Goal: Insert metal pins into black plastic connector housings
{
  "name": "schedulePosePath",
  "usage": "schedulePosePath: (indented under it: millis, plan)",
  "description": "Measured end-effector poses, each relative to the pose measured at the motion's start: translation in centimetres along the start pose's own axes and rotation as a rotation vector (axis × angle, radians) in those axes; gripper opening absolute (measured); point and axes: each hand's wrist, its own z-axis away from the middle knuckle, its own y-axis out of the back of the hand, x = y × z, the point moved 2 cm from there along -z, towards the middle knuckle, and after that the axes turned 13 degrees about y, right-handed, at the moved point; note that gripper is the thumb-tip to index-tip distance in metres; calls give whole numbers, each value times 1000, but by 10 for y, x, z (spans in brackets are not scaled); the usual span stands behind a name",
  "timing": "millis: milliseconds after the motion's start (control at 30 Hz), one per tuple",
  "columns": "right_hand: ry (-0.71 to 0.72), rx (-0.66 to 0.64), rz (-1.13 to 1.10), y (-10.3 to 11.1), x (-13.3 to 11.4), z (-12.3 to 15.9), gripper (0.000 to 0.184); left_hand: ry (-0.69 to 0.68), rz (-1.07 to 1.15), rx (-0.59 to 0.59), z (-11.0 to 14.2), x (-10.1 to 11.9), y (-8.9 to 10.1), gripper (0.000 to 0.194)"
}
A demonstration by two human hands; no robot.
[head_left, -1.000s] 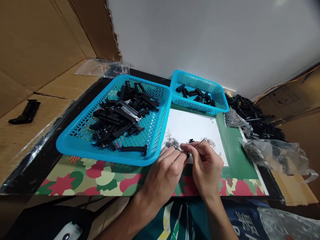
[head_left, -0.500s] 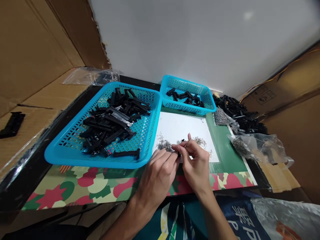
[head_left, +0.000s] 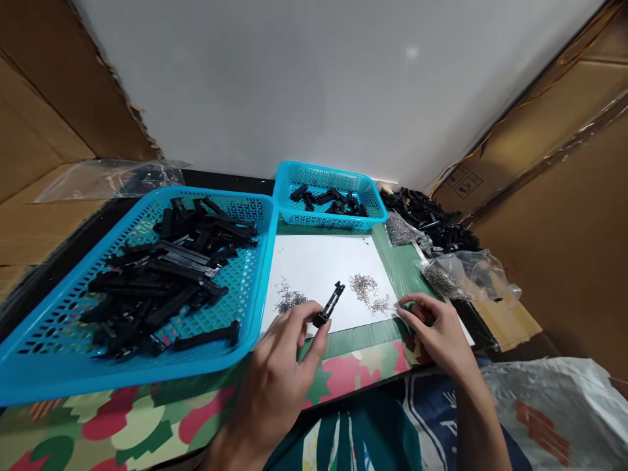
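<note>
My left hand (head_left: 287, 356) pinches a small, narrow black plastic part (head_left: 330, 306) between thumb and fingers, tilted up over the white sheet (head_left: 318, 261). At the sheet's right edge, my right hand (head_left: 434, 327) has its thumb and index fingertips brought together; whatever is between them is too small to make out. Just left of those fingertips lies a small scatter of tiny metal pieces (head_left: 380, 305), with a larger brassy pile (head_left: 362, 286) behind it. A greyer pile of tiny wire pieces (head_left: 290, 299) lies close to my left fingers.
A large blue basket (head_left: 265, 275) of long black parts stands at left. Behind the sheet is a smaller blue basket (head_left: 333, 222) with black pieces. To the right are a black parts heap (head_left: 436, 219) and clear bags (head_left: 444, 278) of small metal pieces. A grey wall (head_left: 275, 85) rises behind.
My hands, together over the sheet before, are now apart. The right moved right to the sheet's edge; the left now holds the black part up in plain sight. The view has shifted.
</note>
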Motion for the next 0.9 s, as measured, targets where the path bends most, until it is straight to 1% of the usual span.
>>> schedulePosePath:
  millis: [100,167,267,333,400,433,500,567,700,800,900]
  plan:
    - [1,-3,-14,-9,4,2,33,44,85,-67,-1,1,2,20]
    - [4,-3,-24,-14,6,2,32,74,139,-124,-3,2,1,20]
    - [4,-15,-25,-14,8,1,27,144,209,-184,-3,5,-1,17]
    - [-27,-15,-63,-11,5,1,27,203,258,-223,-4,6,-4,13]
    - [-82,-4,-185,-8,-3,3,30,238,318,-251,-3,9,-7,8]
    - [-110,5,-277,-9,-9,4,32,243,348,-256,-3,10,-8,7]
    - [-146,24,-492,-15,-24,8,33,234,387,-248,-4,15,-11,10]
    - [-162,43,-691,-27,-42,11,34,217,391,-223,-4,19,-13,14]
    - [-283,-34,-1039,-64,-75,15,36,169,398,-187,-3,24,-17,13]
    - [-360,-50,-1210,-84,-89,16,37,158,439,-171,0,22,-17,8]
    - [-356,-45,-1250,-91,-94,18,34,193,476,-132,2,18,-15,8]
